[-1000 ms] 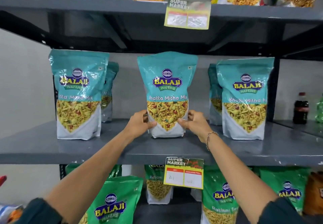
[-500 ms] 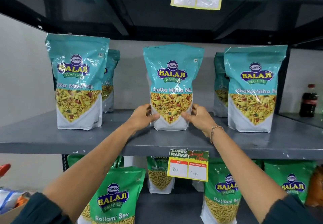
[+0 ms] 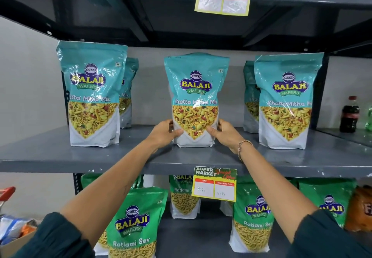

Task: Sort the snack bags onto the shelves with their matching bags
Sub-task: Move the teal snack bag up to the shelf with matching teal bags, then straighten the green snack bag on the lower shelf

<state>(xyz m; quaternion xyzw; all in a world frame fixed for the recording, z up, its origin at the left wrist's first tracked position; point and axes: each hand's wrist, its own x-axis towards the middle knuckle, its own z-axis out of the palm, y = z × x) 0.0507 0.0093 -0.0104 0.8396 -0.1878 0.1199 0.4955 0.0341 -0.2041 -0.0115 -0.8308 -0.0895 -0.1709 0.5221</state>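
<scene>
Hands first: your left hand (image 3: 163,133) and right hand (image 3: 225,133) clasp the lower sides of the middle teal bag (image 3: 195,101), thumbs on its front, fingers wrapped behind. That bag stands upright on the grey shelf (image 3: 60,153), above the price tag (image 3: 215,183). Well apart to its left stands another teal bag (image 3: 93,94), to its right a third (image 3: 286,101), each with one more behind. Below the shelf stand green bags (image 3: 133,225). Far right of the middle bag is a cola bottle (image 3: 349,115).
</scene>
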